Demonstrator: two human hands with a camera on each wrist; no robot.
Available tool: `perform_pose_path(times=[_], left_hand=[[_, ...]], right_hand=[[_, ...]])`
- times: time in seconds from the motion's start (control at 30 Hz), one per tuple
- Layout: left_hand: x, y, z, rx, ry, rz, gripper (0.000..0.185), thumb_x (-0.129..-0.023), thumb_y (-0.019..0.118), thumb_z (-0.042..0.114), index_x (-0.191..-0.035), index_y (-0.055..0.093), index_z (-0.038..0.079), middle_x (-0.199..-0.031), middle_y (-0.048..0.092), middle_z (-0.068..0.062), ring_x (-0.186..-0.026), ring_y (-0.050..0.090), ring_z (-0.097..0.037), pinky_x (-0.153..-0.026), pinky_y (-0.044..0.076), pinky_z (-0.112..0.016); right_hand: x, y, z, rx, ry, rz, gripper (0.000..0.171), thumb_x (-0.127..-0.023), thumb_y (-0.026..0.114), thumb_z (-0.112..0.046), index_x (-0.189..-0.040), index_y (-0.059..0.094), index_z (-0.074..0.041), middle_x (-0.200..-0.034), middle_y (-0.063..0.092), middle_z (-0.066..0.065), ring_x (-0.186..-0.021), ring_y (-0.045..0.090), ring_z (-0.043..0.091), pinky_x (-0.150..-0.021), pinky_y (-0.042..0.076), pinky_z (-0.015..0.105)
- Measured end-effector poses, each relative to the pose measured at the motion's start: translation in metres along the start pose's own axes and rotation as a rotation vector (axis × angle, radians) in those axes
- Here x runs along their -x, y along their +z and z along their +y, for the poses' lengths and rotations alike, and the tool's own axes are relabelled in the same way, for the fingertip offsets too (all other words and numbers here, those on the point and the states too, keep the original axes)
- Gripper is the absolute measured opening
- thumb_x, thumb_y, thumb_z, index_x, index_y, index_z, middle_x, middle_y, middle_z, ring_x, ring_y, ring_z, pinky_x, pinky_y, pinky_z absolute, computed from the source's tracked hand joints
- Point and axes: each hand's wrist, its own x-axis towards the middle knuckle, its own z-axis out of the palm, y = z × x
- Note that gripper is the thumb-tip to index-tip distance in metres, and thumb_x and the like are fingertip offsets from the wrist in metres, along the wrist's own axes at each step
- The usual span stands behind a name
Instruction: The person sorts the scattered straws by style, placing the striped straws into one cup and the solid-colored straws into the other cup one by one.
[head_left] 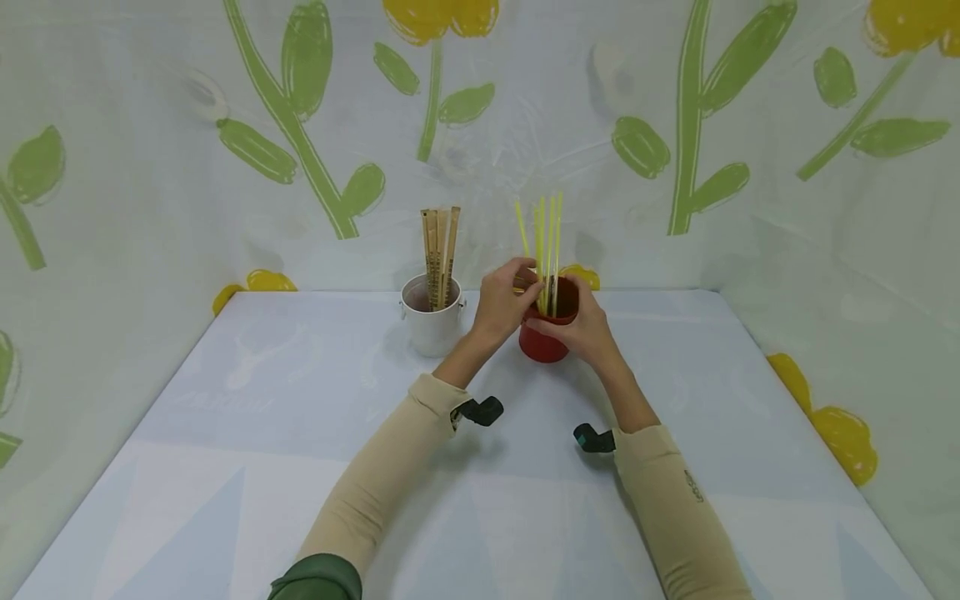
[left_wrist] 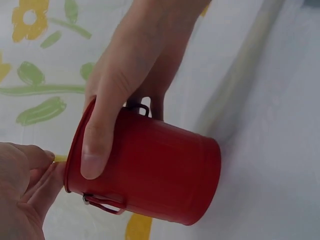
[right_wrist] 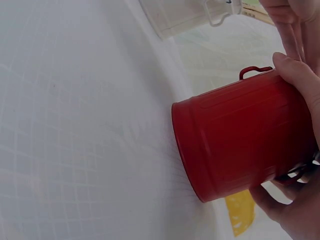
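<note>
A small red metal bucket (head_left: 543, 343) stands on the table near the back wall, with several yellow straws (head_left: 547, 233) standing upright in it. My right hand (head_left: 581, 329) grips the bucket round its side, thumb across the front. My left hand (head_left: 525, 293) pinches the straws just above the rim. In the left wrist view the right hand (left_wrist: 130, 75) wraps the red bucket (left_wrist: 160, 170), and the left hand (left_wrist: 22, 195) pinches a yellow straw (left_wrist: 60, 158) at the rim. The right wrist view shows the red bucket (right_wrist: 235, 140) held by the right hand (right_wrist: 300, 85).
A white bucket (head_left: 431, 327) holding brown paper-wrapped sticks (head_left: 439, 250) stands just left of the red one; its base shows as the white bucket (right_wrist: 180, 15). The pale table (head_left: 300, 467) is walled in by flower-printed sheets at the back and both sides.
</note>
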Motion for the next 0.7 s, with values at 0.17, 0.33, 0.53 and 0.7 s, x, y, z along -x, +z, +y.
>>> perform_pose_path(times=[0.17,0.33,0.53,0.7], left_hand=[[0.005,-0.001,-0.005,0.003,0.015,0.028,0.026,-0.090,0.067,0.004,-0.116,0.066,-0.001,-0.096,0.073,-0.011,-0.089,0.072,-0.020,-0.078,0.058,-0.021],[0.013,-0.006,-0.009,-0.023,0.056,0.064,0.021,-0.090,0.066,0.004,-0.111,0.067,0.002,-0.095,0.072,-0.010,-0.086,0.071,-0.018,-0.075,0.058,-0.021],[0.036,-0.020,-0.016,-0.064,0.097,0.008,0.018,-0.090,0.069,0.008,-0.107,0.067,0.003,-0.096,0.071,-0.011,-0.085,0.071,-0.019,-0.072,0.060,-0.026],[0.060,-0.039,-0.023,-0.091,0.107,-0.112,0.018,-0.091,0.068,0.012,-0.107,0.067,0.004,-0.098,0.069,-0.009,-0.085,0.069,-0.017,-0.072,0.059,-0.026]], right_hand=[[0.001,0.001,0.000,0.007,0.009,-0.003,0.088,-0.077,0.083,-0.039,-0.145,0.031,-0.018,-0.139,0.049,0.005,-0.128,0.048,0.024,-0.103,0.048,0.050],[0.000,0.003,0.000,-0.010,0.018,0.002,0.088,-0.076,0.083,-0.041,-0.145,0.032,-0.020,-0.140,0.049,0.003,-0.128,0.047,0.022,-0.103,0.048,0.049],[0.002,0.002,-0.001,-0.016,0.023,-0.008,0.091,-0.075,0.083,-0.043,-0.146,0.031,-0.019,-0.141,0.049,0.005,-0.130,0.047,0.024,-0.103,0.048,0.051],[0.002,0.002,-0.001,0.001,0.031,-0.005,0.094,-0.076,0.083,-0.042,-0.148,0.029,-0.017,-0.144,0.047,0.008,-0.132,0.046,0.028,-0.102,0.048,0.054]])
